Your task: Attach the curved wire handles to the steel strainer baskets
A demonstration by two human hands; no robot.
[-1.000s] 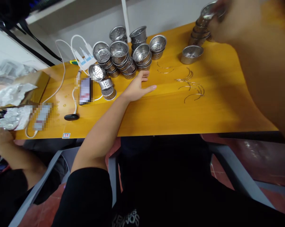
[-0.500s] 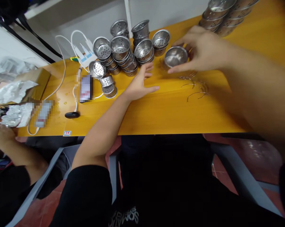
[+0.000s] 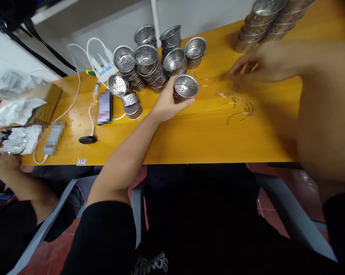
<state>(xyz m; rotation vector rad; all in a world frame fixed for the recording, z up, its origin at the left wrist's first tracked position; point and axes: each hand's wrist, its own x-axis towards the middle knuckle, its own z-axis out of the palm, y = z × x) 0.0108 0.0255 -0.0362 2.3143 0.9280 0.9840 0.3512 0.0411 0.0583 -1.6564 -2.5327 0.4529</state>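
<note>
Holding a perforated metal cup (image 3: 186, 87) in the curled left hand (image 3: 166, 101), mouth up, just in front of leaning stacks of cups on the left (image 3: 146, 63). Reaching over the yellow table (image 3: 189, 141) with the right hand (image 3: 259, 63), near thin curved wires (image 3: 229, 94), fingers drawn narrow but blurred — cannot tell of anything pinched there. Looks partway along, to judge by well-nested stacks on the right (image 3: 259, 28) and by wires lying loose, apart from any cup. Shows no wire on the visible part of the held cup; cannot tell about the stacked ones. Shows only bare, hole-punched metal inside the held cup — and, in the stacks, just cup nested within cup
</note>
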